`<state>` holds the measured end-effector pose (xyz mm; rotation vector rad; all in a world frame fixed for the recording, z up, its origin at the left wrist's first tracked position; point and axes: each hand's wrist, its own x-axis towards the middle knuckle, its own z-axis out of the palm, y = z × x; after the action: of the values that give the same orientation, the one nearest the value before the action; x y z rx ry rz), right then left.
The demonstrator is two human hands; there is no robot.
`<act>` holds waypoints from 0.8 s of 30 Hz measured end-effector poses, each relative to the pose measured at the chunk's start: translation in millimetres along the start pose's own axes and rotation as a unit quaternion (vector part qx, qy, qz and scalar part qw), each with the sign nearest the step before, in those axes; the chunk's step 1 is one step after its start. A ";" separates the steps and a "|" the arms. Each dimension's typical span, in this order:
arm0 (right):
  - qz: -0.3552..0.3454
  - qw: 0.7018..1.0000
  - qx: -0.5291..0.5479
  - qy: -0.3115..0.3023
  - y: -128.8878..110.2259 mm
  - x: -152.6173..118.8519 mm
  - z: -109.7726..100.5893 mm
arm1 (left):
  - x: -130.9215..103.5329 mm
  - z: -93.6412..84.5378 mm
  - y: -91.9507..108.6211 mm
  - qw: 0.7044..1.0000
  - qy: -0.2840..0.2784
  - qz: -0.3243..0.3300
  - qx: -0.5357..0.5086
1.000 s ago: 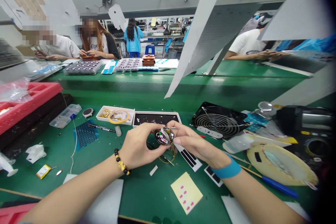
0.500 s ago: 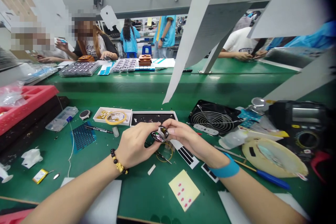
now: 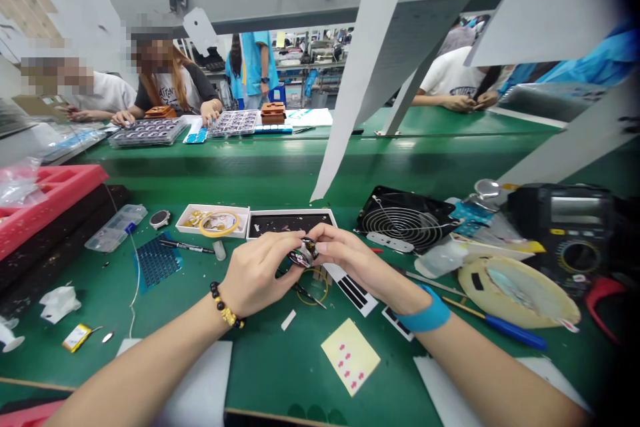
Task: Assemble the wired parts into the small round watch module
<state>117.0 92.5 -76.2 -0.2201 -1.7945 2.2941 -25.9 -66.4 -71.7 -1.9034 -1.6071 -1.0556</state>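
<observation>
Between my two hands is a round smartwatch module (image 3: 302, 255), its dark display lit with pale digits and tilted toward me. The fingers and thumb of my left hand (image 3: 263, 272) pinch its left side. On its right edge, the fingertips of my right hand (image 3: 345, 253) close against the casing, where some inner parts show. Below the hands, dark tweezers (image 3: 310, 296) and a thin yellow ring (image 3: 326, 287) lie on the green mat. A white card with black strips (image 3: 353, 288) rests under my right hand. Nearer me sits a yellow sticker sheet with red arrows (image 3: 351, 357).
Behind my hands stand a white tray of yellow rings (image 3: 185, 229) and a black-lined tray (image 3: 293, 223). A fan (image 3: 410, 217), a multimeter (image 3: 560, 233) and a blue-handled screwdriver (image 3: 515, 331) lie right. At left are a red foam tray (image 3: 75, 177) and a small battery (image 3: 77, 337).
Both hands keep hold of the watch module, which has turned slightly. The whole view has shifted a little. Across the bench, a co-worker's raised hand has come down to the trays.
</observation>
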 end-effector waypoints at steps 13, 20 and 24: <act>-0.013 0.999 -0.031 -0.004 2.0 -0.3 -1.6 | -0.4 0.2 -1.2 1.000 0.003 0.000 -0.001; -0.016 0.999 -0.026 -0.013 5.1 -1.5 -5.4 | 0.6 -0.7 -2.4 1.000 0.005 -0.006 -0.003; -0.018 1.000 -0.021 -0.010 5.5 -1.1 -5.3 | 0.0 -0.6 -3.0 1.000 0.004 -0.004 0.001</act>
<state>119.0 95.9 -82.9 -0.1719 -1.8414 2.2446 -29.0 -66.1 -71.7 -1.8901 -1.6125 -1.0651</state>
